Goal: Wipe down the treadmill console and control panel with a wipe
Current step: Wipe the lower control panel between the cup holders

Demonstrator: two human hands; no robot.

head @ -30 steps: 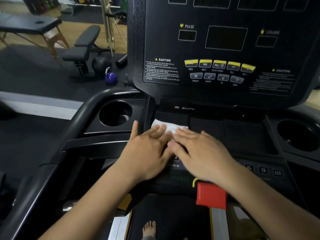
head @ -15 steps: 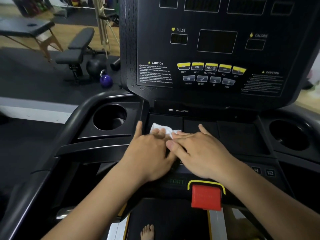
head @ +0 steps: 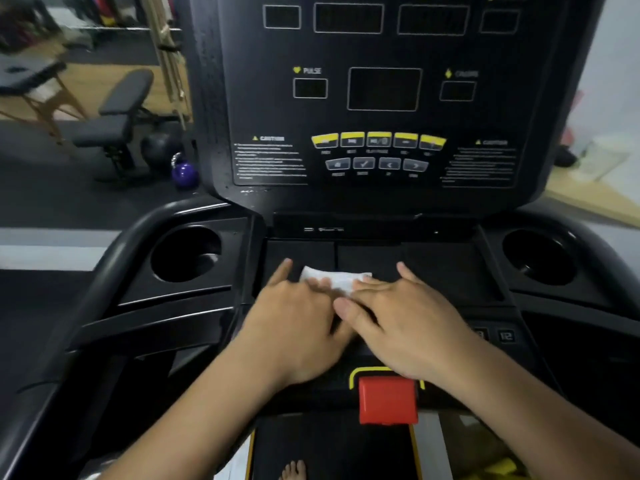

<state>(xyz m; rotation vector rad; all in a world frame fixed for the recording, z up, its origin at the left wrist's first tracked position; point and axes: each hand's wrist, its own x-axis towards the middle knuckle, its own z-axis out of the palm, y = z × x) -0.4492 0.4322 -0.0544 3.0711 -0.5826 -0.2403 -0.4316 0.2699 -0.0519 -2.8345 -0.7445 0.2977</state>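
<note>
A white wipe (head: pixel 337 279) lies flat on the black tray of the treadmill console (head: pixel 446 268), below the upright control panel (head: pixel 381 98). My left hand (head: pixel 298 320) and my right hand (head: pixel 405 317) lie side by side on the tray, fingers straight, their tips pressing on the near part of the wipe. Only the wipe's far edge shows past the fingers. The yellow and grey buttons (head: pixel 377 140) on the panel sit well above both hands.
A round cup holder sits at each side: left cup holder (head: pixel 185 252), right cup holder (head: pixel 538 256). A red stop key (head: pixel 388 400) is just below my right wrist. The curved handrail (head: pixel 114 258) runs on the left. A bench and a purple kettlebell (head: pixel 185 174) stand beyond.
The view has tilted up and shows more of the panel. Both hands stay on the wipe and have slid slightly away from me along the tray.
</note>
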